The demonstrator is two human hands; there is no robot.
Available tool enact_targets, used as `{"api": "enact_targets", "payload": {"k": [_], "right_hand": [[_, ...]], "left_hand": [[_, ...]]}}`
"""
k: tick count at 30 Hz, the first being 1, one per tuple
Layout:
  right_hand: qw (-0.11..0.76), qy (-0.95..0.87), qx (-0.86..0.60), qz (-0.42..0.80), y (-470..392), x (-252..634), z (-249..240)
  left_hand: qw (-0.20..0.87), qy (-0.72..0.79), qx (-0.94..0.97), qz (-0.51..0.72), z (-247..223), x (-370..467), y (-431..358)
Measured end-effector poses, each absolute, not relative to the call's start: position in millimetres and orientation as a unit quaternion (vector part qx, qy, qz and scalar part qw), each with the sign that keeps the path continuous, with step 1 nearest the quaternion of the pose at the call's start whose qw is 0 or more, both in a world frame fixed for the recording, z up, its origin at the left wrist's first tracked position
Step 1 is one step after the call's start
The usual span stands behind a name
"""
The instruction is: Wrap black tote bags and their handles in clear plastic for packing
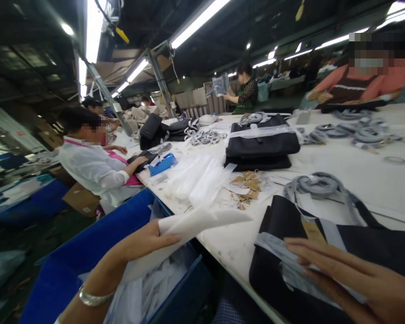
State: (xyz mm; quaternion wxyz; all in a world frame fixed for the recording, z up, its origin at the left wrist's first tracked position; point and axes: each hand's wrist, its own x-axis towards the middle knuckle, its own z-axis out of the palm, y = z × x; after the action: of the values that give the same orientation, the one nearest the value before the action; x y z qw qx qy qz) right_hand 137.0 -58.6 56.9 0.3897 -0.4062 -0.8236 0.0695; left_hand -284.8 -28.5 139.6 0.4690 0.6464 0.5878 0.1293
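My left hand (pixel 151 240), with a silver bracelet at the wrist, grips a white foam sheet (pixel 189 225) between thumb and fingers, above a blue bin (pixel 97 238). The sheet's pointed end reaches over the table edge. At the lower right, my right hand (pixel 354 274) lies with fingers stretched out on a black bag (pixel 273 252) and the translucent wrap around it. A brown tag (pixel 313 230) and a coiled grey strap (pixel 315 185) rest on the bag near my fingertips.
Thin white sheets (pixel 199 177) and brown tags (pixel 251 184) lie mid-table. Behind them are stacked black bags (pixel 263 146) and a blue tape dispenser (pixel 162 164). More grey straps (pixel 371 130) lie at the right. People work at the left, back and far right. White material fills the bin.
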Motion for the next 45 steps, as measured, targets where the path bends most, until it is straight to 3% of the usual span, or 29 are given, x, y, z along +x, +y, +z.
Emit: {"api": "enact_targets", "payload": {"k": [3, 7, 9, 11, 16, 19, 21, 24, 29, 32, 35, 39, 45], "right_hand": [[0.35, -0.837, -0.42, 0.02, -38, 143, 102], [0.439, -0.717, -0.542, -0.002, -22, 162, 120], [0.465, -0.68, -0.567, -0.021, -18, 177, 120], [0.424, -0.713, -0.559, -0.016, -16, 190, 120], [0.246, -0.769, -0.535, 0.247, -16, 206, 129], [0.23, -0.736, -0.514, 0.376, -25, 215, 132], [0.244, -0.708, -0.539, 0.385, -34, 228, 131], [0.307, -0.641, -0.617, 0.339, -46, 258, 121], [0.59, -0.398, -0.627, 0.316, -62, 317, 91], [0.69, -0.322, -0.599, 0.247, -67, 344, 76], [0.735, -0.283, -0.587, 0.186, -65, 354, 66], [0.773, -0.245, -0.558, 0.179, -54, 348, 54], [0.777, -0.205, -0.542, 0.244, -53, 334, 37]], "left_hand": [[0.465, 0.489, 0.729, 0.114, 147, -237, 1], [0.464, 0.415, 0.772, 0.126, 147, -179, 33], [0.376, 0.37, 0.837, 0.149, 145, -152, 46], [0.248, 0.284, 0.912, 0.159, 144, -124, 54], [0.068, 0.115, 0.979, 0.154, 153, -64, 63], [0.03, 0.121, 0.979, 0.16, 154, -44, 71], [0.036, 0.17, 0.972, 0.158, 146, -42, 83], [0.029, 0.274, 0.951, 0.139, 123, -56, 112], [-0.005, 0.433, 0.899, 0.07, 79, -98, 168], [-0.021, 0.432, 0.895, 0.106, 71, -88, 179], [0.015, 0.348, 0.916, 0.198, 76, -31, 158], [0.179, 0.171, 0.953, 0.173, 73, 83, 113], [0.266, 0.151, 0.939, 0.158, 37, 190, 94]]}}
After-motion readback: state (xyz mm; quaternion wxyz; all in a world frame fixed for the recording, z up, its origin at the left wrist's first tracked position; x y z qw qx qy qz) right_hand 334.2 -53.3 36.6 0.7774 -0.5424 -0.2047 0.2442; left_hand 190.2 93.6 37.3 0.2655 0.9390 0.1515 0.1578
